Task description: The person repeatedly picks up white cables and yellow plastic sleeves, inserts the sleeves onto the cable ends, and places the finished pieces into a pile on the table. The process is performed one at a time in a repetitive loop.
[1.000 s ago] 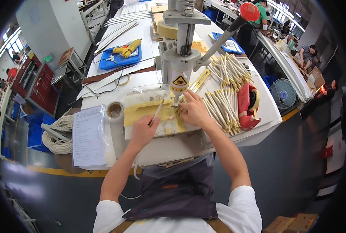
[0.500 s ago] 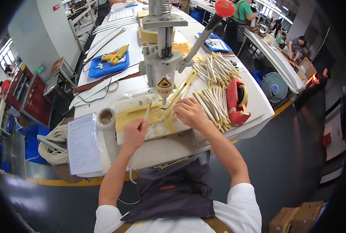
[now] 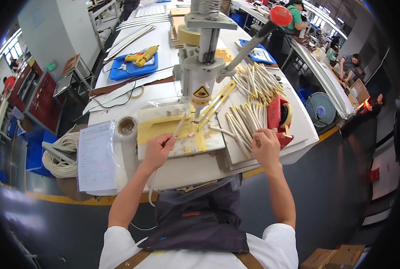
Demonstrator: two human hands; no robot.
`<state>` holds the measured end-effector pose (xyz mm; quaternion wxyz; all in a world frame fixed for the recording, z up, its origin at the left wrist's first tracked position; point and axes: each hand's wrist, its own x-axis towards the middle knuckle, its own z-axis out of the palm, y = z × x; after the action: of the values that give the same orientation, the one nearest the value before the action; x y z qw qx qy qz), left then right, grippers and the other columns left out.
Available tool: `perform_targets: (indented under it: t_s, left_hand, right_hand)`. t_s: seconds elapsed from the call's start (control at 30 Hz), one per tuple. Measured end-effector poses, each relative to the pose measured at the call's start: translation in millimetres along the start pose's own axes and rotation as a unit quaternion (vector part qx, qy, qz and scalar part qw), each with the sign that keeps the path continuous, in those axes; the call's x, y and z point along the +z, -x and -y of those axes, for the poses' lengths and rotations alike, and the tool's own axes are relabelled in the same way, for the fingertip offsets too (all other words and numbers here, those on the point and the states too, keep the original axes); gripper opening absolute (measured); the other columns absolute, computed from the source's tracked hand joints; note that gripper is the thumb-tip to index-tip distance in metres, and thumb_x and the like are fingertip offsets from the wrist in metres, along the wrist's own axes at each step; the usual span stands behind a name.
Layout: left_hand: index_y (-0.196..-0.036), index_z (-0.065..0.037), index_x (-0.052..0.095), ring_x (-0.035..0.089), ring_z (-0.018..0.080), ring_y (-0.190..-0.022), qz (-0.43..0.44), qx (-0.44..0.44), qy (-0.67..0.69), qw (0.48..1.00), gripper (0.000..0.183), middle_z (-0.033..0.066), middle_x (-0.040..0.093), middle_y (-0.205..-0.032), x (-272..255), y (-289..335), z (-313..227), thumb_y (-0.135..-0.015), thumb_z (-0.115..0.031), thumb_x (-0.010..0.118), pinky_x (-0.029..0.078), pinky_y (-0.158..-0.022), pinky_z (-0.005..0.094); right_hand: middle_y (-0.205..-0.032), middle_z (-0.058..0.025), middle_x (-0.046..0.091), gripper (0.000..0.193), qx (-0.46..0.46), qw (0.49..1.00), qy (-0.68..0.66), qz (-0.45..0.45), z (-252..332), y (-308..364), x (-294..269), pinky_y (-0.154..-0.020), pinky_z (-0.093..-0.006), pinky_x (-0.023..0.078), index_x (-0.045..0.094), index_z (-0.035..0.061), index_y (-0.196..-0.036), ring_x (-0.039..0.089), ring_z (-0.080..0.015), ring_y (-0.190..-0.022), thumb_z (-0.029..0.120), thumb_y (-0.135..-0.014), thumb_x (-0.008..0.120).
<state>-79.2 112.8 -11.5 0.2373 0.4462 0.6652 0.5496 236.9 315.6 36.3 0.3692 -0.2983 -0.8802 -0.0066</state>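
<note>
Long white workbench (image 3: 164, 96) runs away from the person; near edge at the apron, right edge drops to open dark floor w/ a floor fan (image 3: 320, 109) beyond. Left of the bench: aisle, coil of white hose (image 3: 61, 157) low by the corner. Hand press (image 3: 203, 67) stands mid-bench, red-knobbed lever (image 3: 271, 22) angled up to the right, so the room above the right side is partly taken. Flat plate (image 3: 182, 134) w/ yellow tape patches sits under the press head, near the front edge. Clipboard w/ paper (image 3: 94, 154) hangs over the front-left edge, tape roll (image 3: 126, 126) just beside the plate. Pile of cream strips (image 3: 247, 121) lies right of the plate, red tape dispenser (image 3: 278, 119) at its far side near the right edge.

Left hand (image 3: 157, 152) on the plate's front-left part, fingers pinched narrow on one thin strip (image 3: 178, 127) that points up toward the press base. Right hand (image 3: 267, 148) rests on the near end of the pile, fingers curled down among the strips; can't tell if any is gripped.
</note>
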Motion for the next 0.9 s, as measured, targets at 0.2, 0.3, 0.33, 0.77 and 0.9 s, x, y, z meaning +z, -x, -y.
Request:
perform_targets:
  t_s: [0.2, 0.3, 0.33, 0.77, 0.9]
  left_hand:
    - [-0.118, -0.002, 0.072, 0.054, 0.0088, -0.063, 0.082, -0.103, 0.014, 0.991, 0.027, 0.003, 0.062, -0.07, 1, 53, -63, -0.101, -0.021, 0.063, 0.045, -0.058, 0.0283]
    - [-0.121, -0.004, 0.072, 0.054, 0.0067, -0.064, 0.164, -0.061, -0.018, 0.984, 0.027, 0.0002, 0.062, -0.071, 8, 76, -64, -0.102, -0.02, 0.062, 0.045, -0.057, 0.0253]
    - [-0.122, -0.005, 0.072, 0.054, 0.0056, -0.064, 0.193, -0.046, -0.025, 0.98, 0.027, -0.0011, 0.061, -0.071, 9, 80, -62, -0.102, -0.02, 0.062, 0.045, -0.056, 0.0238]
    - [-0.1, 0.001, 0.076, 0.069, 0.0173, -0.076, -0.085, -0.005, -0.26, 0.962, 0.016, 0.0125, 0.074, -0.086, -122, 83, -96, -0.085, -0.005, 0.075, 0.052, -0.069, 0.0281]
    - [-0.098, -0.003, 0.077, 0.07, 0.0249, -0.074, -0.067, 0.028, -0.294, 0.953, 0.019, 0.0137, 0.074, -0.089, -130, 53, -16, -0.086, -0.019, 0.077, 0.053, -0.067, 0.0326]
  right_hand:
    - [-0.116, -0.0149, 0.067, 0.021, 0.027, 0.996, -0.088, 0.018, 70, -19, -21, -0.094, -0.042, 0.051, 0.073, 0.0033, -0.094, 0.062, -0.0344, -0.111, 0.005, -0.074, 0.079]
    - [-0.109, -0.0134, 0.069, 0.019, 0.07, 0.893, -0.407, 0.181, 114, -19, -14, -0.085, -0.0385, 0.054, 0.074, 0.0031, -0.094, 0.066, -0.0312, -0.104, 0.007, -0.077, 0.082]
    - [-0.106, -0.0128, 0.069, 0.018, 0.06, 0.852, -0.465, 0.23, 118, -18, -10, -0.083, -0.0371, 0.055, 0.074, 0.0031, -0.094, 0.067, -0.0298, -0.1, 0.007, -0.078, 0.082]
    - [-0.087, -0.0072, 0.073, 0.011, -0.031, 0.898, -0.401, 0.176, 111, -27, 80, -0.08, -0.0376, 0.052, 0.074, 0.0061, -0.086, 0.066, -0.0265, -0.086, 0.012, -0.08, 0.081]
    - [-0.086, -0.0067, 0.072, 0.014, -0.026, 0.947, -0.304, 0.096, 118, -22, 123, -0.079, -0.0392, 0.05, 0.074, 0.0074, -0.083, 0.063, -0.0271, -0.084, 0.017, -0.077, 0.082]
